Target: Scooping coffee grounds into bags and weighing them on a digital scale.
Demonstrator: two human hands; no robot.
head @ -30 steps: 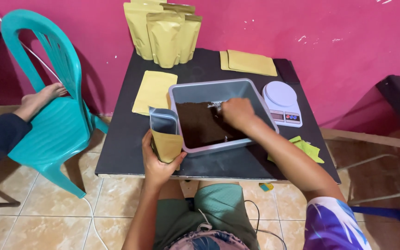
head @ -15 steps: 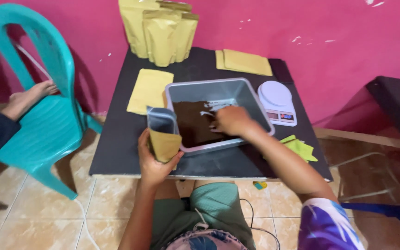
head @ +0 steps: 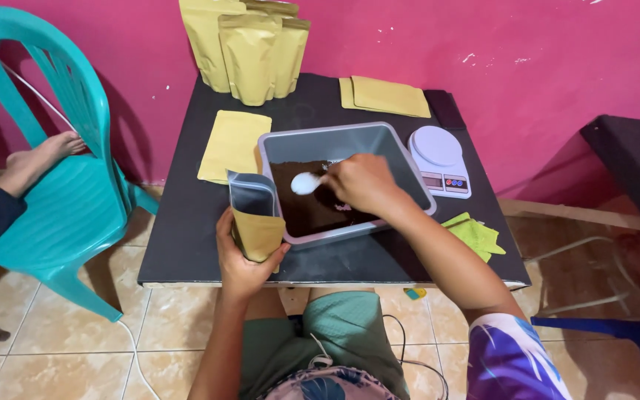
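Hands at a low black surface (head: 187, 244) against a pink wall: your left hand (head: 242, 259) is closed around an open gold pouch (head: 255, 215), held upright just at the grey tray's (head: 350, 141) 9 o'clock edge. Your right hand (head: 364, 184) is curled tight on the handle of a white spoon (head: 305, 183), its bowl over the dark powder (head: 312, 207) filling the tray's near half. Kitchen scale (head: 440, 159) sits at the tray's 3 o'clock, flat pouches (head: 235, 144) at 10 o'clock, standing pouches (head: 250, 48) at 11 o'clock. Another person's bare foot (head: 35, 159) rests on a teal chair (head: 53, 185) farther off at 9 o'clock.
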